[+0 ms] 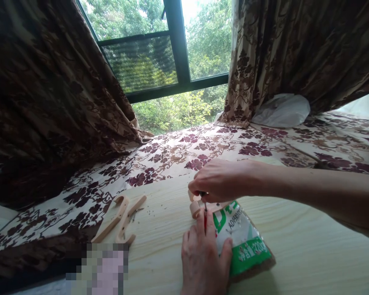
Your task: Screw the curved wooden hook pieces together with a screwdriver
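Note:
My right hand point(215, 178) is closed around what appears to be a small screwdriver point(206, 206). Its dark handle is mostly hidden in the fist, and the thin shaft points down. Under it lies a curved light-wood piece point(195, 208) with a dark hole or screw, resting on a green and white plastic packet point(249, 250). My left hand point(203, 256) lies palm down with fingers stretched forward, the index and middle fingertips against the wood beside the shaft. Its thumb is spread across the packet. A small red part shows between the fingers; I cannot tell what it belongs to.
More curved wooden pieces point(118, 221) lie at left on the pale wood-grain board point(160, 254), with several screws point(137, 212) and tiny crumbs nearby. Floral cloth point(172, 155) covers the surface behind. A white plastic bag point(281, 110) sits by the curtain, under the window.

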Demonstrator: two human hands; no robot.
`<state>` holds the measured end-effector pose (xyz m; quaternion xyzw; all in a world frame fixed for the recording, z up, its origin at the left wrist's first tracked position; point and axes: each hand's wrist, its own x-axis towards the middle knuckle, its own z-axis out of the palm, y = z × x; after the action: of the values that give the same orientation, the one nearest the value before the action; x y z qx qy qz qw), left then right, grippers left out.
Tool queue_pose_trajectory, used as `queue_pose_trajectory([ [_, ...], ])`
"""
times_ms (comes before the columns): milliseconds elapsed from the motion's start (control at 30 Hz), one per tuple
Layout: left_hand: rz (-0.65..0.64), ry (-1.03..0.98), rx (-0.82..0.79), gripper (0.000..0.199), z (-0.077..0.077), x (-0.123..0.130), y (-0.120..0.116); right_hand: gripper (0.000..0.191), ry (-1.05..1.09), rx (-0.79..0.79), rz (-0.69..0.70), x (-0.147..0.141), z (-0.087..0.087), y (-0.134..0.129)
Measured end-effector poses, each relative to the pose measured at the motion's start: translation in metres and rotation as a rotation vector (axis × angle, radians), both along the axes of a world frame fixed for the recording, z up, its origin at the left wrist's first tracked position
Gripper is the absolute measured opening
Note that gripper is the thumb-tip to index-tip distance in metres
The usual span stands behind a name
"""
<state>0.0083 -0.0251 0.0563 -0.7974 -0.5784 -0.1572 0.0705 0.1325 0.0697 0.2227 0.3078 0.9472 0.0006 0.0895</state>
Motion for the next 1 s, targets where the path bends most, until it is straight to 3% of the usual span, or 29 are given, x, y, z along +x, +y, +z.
queue_pose_trajectory([
  [167,0.028,0.001,-0.01,0.058,0.001,0.002,0.0,0.02,0.015,-0.018,-0.009,-0.003,-0.003,-0.001],
  [367,0.019,-0.013,0.01,0.058,-0.003,0.001,0.0,0.019,0.026,0.089,-0.097,-0.004,-0.007,0.002],
  [567,0.013,-0.016,0.016,0.062,-0.005,0.001,0.0,0.018,0.008,0.002,-0.021,-0.003,0.004,-0.001],
  [667,0.022,-0.015,0.008,0.061,-0.003,0.002,0.0,0.023,0.001,-0.038,-0.017,-0.002,0.001,-0.002],
  [833,0.028,-0.01,0.01,0.059,-0.002,0.002,0.0,0.025,0.045,0.044,-0.074,0.0,-0.009,0.003],
  [1000,0.006,-0.002,0.024,0.056,-0.003,0.0,0.0,0.02,0.033,0.053,-0.084,0.0,-0.004,0.003],
])
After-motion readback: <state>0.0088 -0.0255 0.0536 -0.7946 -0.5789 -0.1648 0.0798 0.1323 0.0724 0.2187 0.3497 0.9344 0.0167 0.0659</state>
